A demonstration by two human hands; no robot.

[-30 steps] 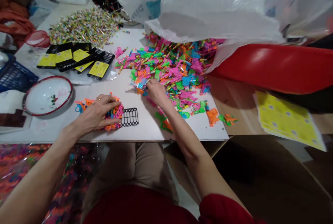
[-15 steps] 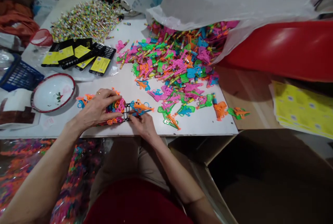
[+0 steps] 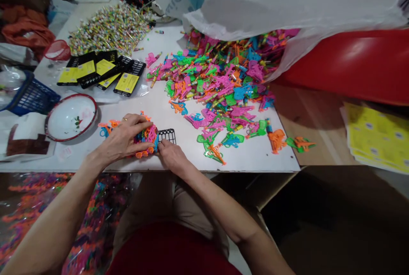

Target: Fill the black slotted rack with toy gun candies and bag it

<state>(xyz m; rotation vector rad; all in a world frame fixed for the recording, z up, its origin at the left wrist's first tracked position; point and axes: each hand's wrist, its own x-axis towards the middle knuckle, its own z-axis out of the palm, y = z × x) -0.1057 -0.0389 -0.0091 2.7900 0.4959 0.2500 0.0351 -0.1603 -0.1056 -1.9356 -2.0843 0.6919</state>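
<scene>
My left hand (image 3: 124, 136) lies curled over a row of bright plastic toys (image 3: 149, 133), pink, orange and blue, packed upright in a black grid tray (image 3: 168, 134). Its fingers and thumb grip the row from both sides. At the tray's right part, my right hand (image 3: 172, 156) has its fingers bent and pressed together against the last blue toy (image 3: 156, 142). Whatever lies between those fingertips is hidden. Bare black grid shows beyond them. Orange toys (image 3: 111, 124) stick out to the left, behind my left hand.
A large heap of plastic toys (image 3: 217, 75) spreads across the table to the right. Black trays with yellow labels (image 3: 127, 82), an enamel bowl (image 3: 72, 117), a blue basket (image 3: 35, 94) and a pile of small tubes (image 3: 108, 28) stand left. Yellow printed sheets (image 3: 377, 138) lie far right.
The orange and blue toy at my right hand has moved left, against the packed row. More of the grid now shows at the right. My left hand keeps its grip.
</scene>
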